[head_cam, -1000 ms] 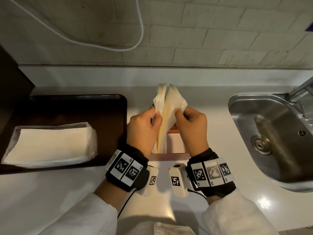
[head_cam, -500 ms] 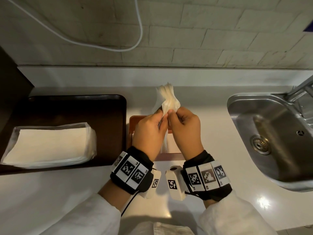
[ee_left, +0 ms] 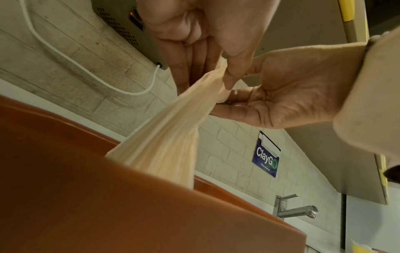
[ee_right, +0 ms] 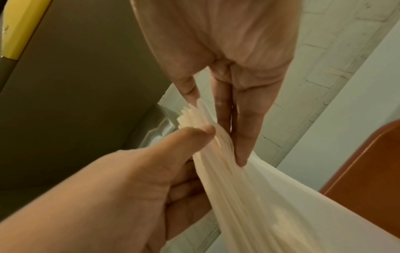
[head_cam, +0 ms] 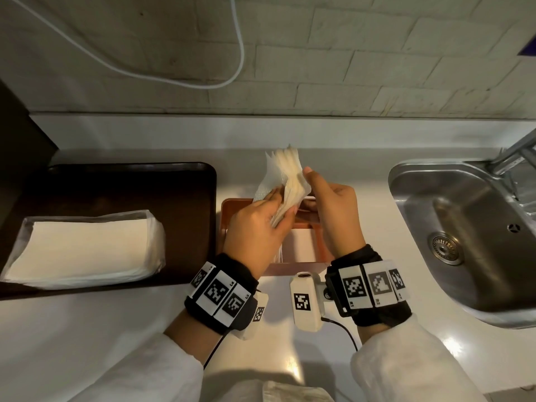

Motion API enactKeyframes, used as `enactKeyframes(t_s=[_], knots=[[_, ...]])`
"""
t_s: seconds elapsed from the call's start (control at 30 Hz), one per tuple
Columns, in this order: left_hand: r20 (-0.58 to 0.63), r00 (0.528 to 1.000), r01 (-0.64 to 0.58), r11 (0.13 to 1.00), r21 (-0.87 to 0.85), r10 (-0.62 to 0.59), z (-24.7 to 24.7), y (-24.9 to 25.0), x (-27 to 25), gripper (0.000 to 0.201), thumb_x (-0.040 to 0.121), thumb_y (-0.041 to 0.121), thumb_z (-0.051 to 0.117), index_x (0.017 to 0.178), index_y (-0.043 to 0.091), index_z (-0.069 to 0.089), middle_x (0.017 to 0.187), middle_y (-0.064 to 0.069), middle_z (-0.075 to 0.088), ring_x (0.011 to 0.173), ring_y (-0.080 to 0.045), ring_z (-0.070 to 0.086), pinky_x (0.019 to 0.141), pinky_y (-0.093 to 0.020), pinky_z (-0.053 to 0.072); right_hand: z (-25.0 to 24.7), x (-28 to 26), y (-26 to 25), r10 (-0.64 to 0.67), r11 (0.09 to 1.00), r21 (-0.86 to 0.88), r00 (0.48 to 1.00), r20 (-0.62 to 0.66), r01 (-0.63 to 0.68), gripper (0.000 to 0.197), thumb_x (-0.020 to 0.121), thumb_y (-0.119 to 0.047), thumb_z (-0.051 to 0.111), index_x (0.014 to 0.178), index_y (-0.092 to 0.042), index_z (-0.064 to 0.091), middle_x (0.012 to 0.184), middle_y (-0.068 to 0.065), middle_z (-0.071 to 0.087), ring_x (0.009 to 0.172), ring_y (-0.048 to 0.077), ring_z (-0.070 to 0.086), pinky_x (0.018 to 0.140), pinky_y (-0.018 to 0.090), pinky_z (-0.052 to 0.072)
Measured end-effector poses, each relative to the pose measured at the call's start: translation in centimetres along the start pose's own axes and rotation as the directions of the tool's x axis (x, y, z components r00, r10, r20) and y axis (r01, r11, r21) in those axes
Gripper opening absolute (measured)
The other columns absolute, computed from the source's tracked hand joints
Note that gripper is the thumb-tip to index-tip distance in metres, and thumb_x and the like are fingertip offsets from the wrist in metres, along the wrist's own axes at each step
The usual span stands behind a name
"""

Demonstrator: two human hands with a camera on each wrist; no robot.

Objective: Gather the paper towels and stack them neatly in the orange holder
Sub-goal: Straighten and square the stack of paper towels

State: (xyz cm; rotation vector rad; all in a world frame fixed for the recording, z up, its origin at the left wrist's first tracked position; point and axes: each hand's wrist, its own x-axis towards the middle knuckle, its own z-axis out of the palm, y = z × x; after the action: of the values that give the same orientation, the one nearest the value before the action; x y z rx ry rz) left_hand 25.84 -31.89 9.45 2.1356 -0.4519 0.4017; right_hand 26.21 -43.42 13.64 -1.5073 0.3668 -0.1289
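A bundle of white paper towels (head_cam: pixel 285 175) stands on end in the orange holder (head_cam: pixel 229 219) at the middle of the counter, its top fanned and leaning left. My left hand (head_cam: pixel 275 210) grips the bundle from the left, thumb over the sheets (ee_right: pixel 194 135). My right hand (head_cam: pixel 314 184) pinches its upper right edge, with straight fingers (ee_right: pixel 240 154) lying along the sheets. From the left wrist, the towels (ee_left: pixel 168 133) run down behind the holder wall (ee_left: pixel 108 205), so their lower end is hidden.
A dark tray (head_cam: pixel 130 184) at the left carries a plastic-wrapped stack of paper towels (head_cam: pixel 81 248). A steel sink (head_cam: pixel 470 236) with a tap lies at the right. A white cable (head_cam: pixel 174 79) hangs on the brick wall behind.
The towels, spread in two halves a second ago, were squeezed together. Now the hands sit slightly apart again, lower over the holder, and the top is fanned.
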Motion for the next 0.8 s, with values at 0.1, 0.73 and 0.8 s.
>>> enactKeyframes(t_s=[0.1,0.73,0.8], knots=[[-0.009,1.0,-0.005,1.0,0.002,0.005,0.0,0.1,-0.1,0.035,0.086,0.03,0.056,0.114,0.011,0.065,0.095,-0.006,0.074,0.077,-0.017,0.068,0.067,-0.022,0.052,0.1,0.0,0.1,-0.009,1.0,-0.018,1.0,-0.02,0.009,0.048,0.09,-0.024,0.058,0.074,0.02,0.056,0.085,0.043,0.063,0.079,0.051,0.066,0.072,0.065,0.054],[-0.081,0.993,0.085,0.994,-0.066,-0.09,0.3,-0.5,0.4,0.03,0.091,0.022,0.052,0.069,0.003,0.06,0.045,0.012,0.028,0.045,-0.006,0.039,0.044,-0.012,0.025,0.4,-0.1,1.7,-0.309,0.886,-0.377,0.95,-0.042,0.271,0.011,0.078,-0.008,0.063,0.069,-0.008,0.069,0.063,0.008,0.069,0.064,0.025,0.067,0.059,0.034,0.057],[-0.097,0.989,0.108,0.992,-0.06,-0.114,0.3,-0.6,0.5,0.031,0.092,0.019,0.051,0.066,0.004,0.056,0.045,0.012,0.027,0.045,-0.006,0.04,0.044,-0.012,0.027,0.4,-0.1,2.2,-0.331,0.882,-0.371,0.942,-0.054,0.289,0.013,0.079,-0.009,0.062,0.071,-0.002,0.069,0.067,0.018,0.07,0.065,0.035,0.067,0.061,0.049,0.058]])
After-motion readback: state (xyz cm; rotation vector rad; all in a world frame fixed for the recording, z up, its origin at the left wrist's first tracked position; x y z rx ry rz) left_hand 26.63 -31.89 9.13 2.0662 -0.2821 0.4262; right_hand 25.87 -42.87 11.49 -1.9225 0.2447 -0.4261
